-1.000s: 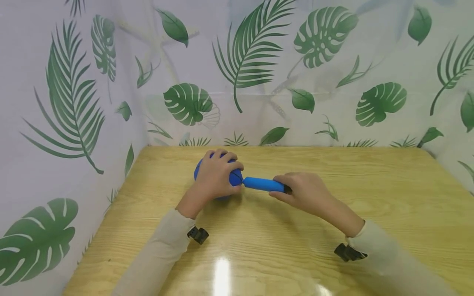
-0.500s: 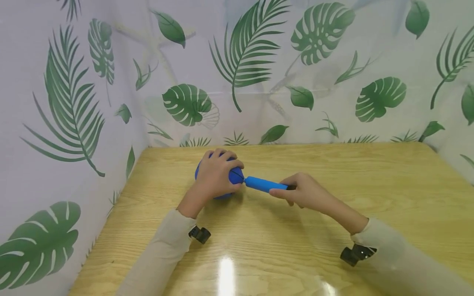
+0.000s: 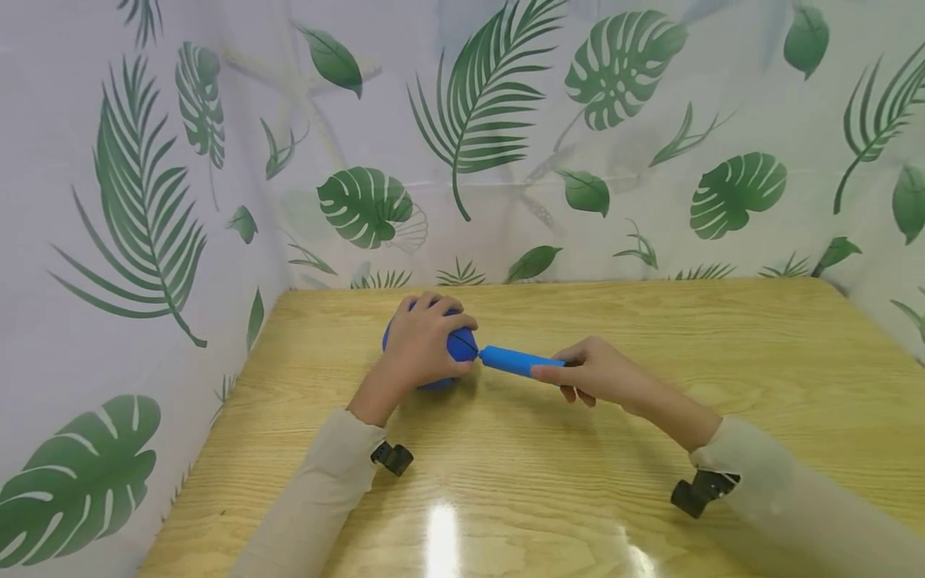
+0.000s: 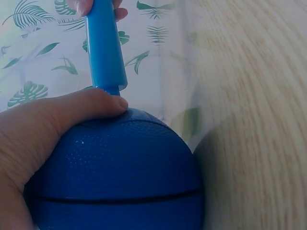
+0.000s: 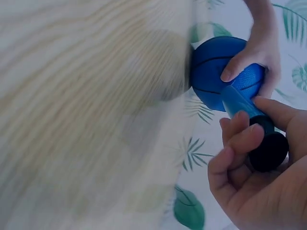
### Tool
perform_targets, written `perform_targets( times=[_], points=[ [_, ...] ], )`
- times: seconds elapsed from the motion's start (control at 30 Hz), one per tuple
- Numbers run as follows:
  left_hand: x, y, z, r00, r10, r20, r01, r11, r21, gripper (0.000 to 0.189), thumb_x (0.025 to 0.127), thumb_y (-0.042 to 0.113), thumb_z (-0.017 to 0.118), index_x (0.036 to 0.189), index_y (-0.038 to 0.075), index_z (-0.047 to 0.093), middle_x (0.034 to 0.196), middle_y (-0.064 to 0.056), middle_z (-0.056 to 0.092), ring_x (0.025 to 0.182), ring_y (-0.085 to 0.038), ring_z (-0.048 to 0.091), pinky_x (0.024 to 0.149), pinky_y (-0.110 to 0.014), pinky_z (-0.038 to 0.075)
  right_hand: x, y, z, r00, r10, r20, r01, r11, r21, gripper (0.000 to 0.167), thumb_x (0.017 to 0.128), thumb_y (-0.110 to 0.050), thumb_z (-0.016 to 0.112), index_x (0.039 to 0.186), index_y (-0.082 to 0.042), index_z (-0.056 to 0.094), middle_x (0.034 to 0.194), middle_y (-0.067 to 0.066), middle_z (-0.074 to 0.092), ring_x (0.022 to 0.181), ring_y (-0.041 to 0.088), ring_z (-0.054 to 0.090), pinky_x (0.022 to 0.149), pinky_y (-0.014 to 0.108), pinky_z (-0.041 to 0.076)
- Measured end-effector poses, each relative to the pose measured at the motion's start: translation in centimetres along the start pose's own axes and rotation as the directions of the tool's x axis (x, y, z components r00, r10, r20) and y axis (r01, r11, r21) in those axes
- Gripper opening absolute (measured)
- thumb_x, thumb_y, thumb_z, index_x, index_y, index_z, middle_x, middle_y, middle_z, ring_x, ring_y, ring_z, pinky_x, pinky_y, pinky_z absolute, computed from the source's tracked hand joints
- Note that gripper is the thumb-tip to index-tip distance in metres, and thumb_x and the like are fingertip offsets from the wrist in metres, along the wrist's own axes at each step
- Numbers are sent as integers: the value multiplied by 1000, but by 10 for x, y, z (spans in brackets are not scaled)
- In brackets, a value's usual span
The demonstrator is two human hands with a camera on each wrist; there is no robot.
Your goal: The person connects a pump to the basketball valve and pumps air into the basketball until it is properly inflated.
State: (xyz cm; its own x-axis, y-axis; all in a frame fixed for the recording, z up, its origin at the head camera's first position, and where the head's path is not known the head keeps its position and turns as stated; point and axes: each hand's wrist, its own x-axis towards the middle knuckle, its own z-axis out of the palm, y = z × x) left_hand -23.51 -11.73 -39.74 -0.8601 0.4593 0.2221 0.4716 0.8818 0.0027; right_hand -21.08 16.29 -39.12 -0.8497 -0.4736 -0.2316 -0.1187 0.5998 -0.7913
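Note:
A small blue ball (image 4: 120, 163) with black seam lines, like a mini basketball, rests on the table. My left hand (image 3: 419, 341) grips it from above, with the thumb (image 4: 96, 103) near the spot where the pump meets it. A blue hand pump (image 3: 513, 361) points at the ball's right side, its narrow tip up against it. My right hand (image 3: 600, 373) holds the pump near its far end, thumb along the near side and other fingers curled beneath. In the right wrist view the pump's black handle (image 5: 269, 151) shows within that hand. Whether a needle sits inside the ball is hidden.
The wooden table (image 3: 549, 474) runs to a white wall covering (image 3: 506, 233) printed with green leaves, at the back and left. Black wrist cameras sit at the left cuff (image 3: 393, 458) and the right cuff (image 3: 704, 491).
My right hand has turned and shifted slightly right on the pump; the black end seen earlier is now covered in the head view. The left hand and ball stay nearly still.

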Motion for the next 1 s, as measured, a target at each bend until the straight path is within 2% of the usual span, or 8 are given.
perform_targets(
  times=[0.1, 0.27, 0.4, 0.6, 0.67, 0.77, 0.9, 1.0],
  points=[
    [0, 0, 1, 1000, -8, 10, 8, 1000, -14, 51, 82, 53, 80, 127, 34, 68, 140, 0, 59, 135, -29, 48, 113, -55, 38, -2, -2, 6, 985, -147, -88, 121, 960, -253, 34, 97, -40, 70, 88, -7, 72, 59, -1, 48, 52, 13, 42, 55, 28, 35],
    [-1, 0, 1, 999, -30, 26, 31, 999, -16, 51, 82, 54, 80, 128, 35, 68, 141, 0, 59, 137, -29, 47, 114, -56, 37, -7, -8, 16, 901, -398, -174, 222, 766, -603, 24, 94, -35, 75, 82, -16, 67, 58, -7, 38, 51, 6, 35, 54, 24, 28],
    [0, 0, 0, 999, -34, 29, 34, 999, -20, 51, 83, 53, 80, 129, 35, 68, 141, 0, 59, 137, -29, 46, 114, -56, 37, -11, -8, 18, 838, -516, -178, 254, 657, -710, 24, 92, -33, 77, 84, -13, 66, 59, -7, 40, 52, 4, 34, 52, 22, 26],
    [2, 1, 0, 999, -32, 33, 32, 999, -21, 51, 83, 53, 80, 129, 35, 67, 141, 0, 58, 137, -29, 46, 114, -56, 37, -11, -5, 16, 802, -574, -162, 270, 592, -760, 24, 90, -31, 79, 87, -12, 66, 62, -6, 47, 53, 4, 37, 51, 21, 27],
    [3, 0, 1, 999, -34, 38, 35, 999, -23, 51, 83, 53, 80, 129, 35, 67, 141, 0, 58, 137, -30, 46, 114, -56, 37, -10, -2, 15, 777, -611, -147, 288, 554, -781, 26, 89, -32, 80, 86, -12, 64, 62, -6, 48, 53, 3, 37, 51, 20, 28],
    [3, 0, 2, 998, -39, 41, 40, 999, -30, 51, 83, 53, 80, 129, 35, 67, 141, 0, 58, 137, -29, 46, 114, -56, 37, -7, 2, 13, 716, -688, -115, 321, 471, -822, 40, 100, -48, 61, 87, -10, 62, 61, -5, 47, 51, 4, 37, 50, 21, 30],
    [2, -1, 2, 999, -38, 38, 40, 998, -39, 51, 82, 52, 80, 129, 35, 68, 141, 1, 58, 137, -29, 46, 114, -56, 37, -5, 7, 10, 609, -792, -52, 329, 312, -891, 67, 106, -57, 21, 91, -7, 62, 60, -2, 49, 49, 7, 39, 50, 27, 40],
    [2, -1, 1, 999, -35, 32, 36, 999, -37, 51, 82, 52, 80, 129, 35, 68, 141, 0, 59, 137, -30, 47, 114, -56, 37, -2, 10, 8, 537, -843, 0, 318, 202, -926, 66, 109, -52, 18, 92, -5, 61, 61, 2, 52, 49, 11, 45, 52, 32, 45]
  ],
)
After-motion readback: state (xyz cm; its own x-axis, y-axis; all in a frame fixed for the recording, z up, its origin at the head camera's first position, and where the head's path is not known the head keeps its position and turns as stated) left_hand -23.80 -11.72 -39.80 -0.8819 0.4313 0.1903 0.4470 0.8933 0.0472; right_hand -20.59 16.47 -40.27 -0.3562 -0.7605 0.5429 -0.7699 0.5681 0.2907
